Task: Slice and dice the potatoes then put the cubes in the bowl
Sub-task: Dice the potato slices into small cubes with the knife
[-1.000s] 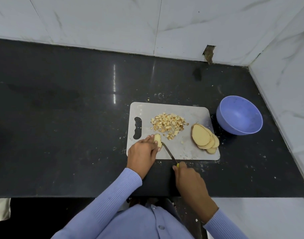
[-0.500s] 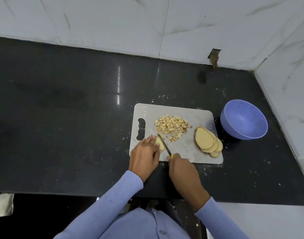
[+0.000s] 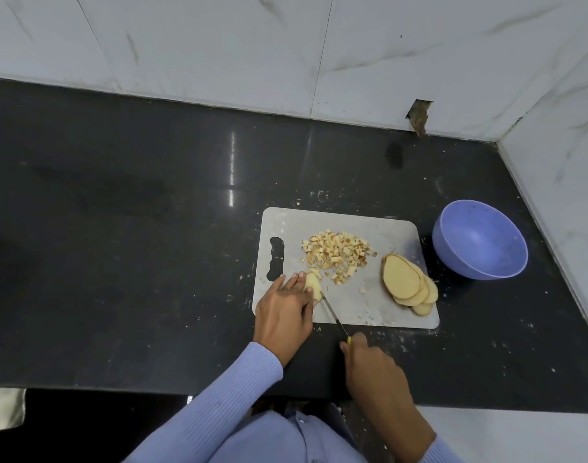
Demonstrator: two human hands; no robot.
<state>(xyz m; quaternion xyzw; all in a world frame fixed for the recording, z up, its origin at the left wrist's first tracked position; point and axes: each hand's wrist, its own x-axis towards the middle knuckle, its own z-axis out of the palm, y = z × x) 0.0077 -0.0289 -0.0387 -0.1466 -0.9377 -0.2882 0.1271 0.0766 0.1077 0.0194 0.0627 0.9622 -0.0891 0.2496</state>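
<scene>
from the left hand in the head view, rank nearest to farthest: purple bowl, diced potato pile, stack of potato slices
1. diced potato pile: just up and right of the left hand, mid-board.
2. stack of potato slices: at the board's right edge.
3. purple bowl: off the board, on the counter's far right.

one head-worn view looks steeply down (wide-angle, fairly close) over the black counter (image 3: 152,262).
</scene>
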